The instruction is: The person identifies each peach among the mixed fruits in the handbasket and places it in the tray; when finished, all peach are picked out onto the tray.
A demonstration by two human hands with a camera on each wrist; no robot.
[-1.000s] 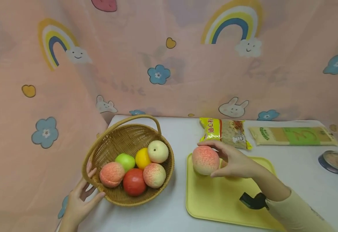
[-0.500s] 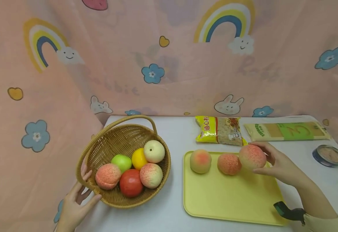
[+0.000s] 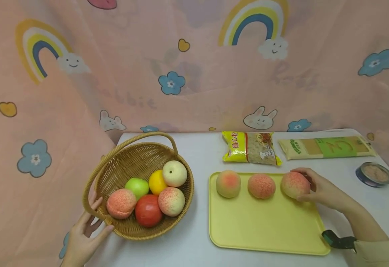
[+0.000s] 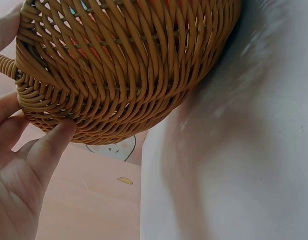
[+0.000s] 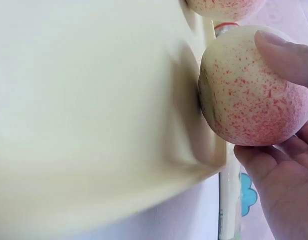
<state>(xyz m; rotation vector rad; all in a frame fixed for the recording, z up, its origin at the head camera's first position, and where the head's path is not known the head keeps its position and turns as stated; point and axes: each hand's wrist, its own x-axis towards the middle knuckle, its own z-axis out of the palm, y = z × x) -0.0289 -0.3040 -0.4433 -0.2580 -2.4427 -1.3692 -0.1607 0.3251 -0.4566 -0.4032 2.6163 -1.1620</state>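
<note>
The right hand [image 3: 323,191] grips a round pink-and-cream peach [image 3: 294,184] at the yellow rectangular tray's [image 3: 264,230] far-right corner, two reddish peaches [image 3: 261,186] already alongside, the left hand [image 3: 81,241] holding a brown wicker basket [image 3: 127,167] of six remaining fruits [image 3: 149,210].

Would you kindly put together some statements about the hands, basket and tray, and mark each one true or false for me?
1. The left hand touches the basket. True.
2. Everything in the basket is one colour. False: it includes a green apple and a red fruit.
3. The right hand holds a peach. True.
4. Two other fruits lie on the tray. True.
5. The tray is blue. False: it is yellow.
6. In the head view, the basket is to the right of the tray. False: it is to the left.
</note>
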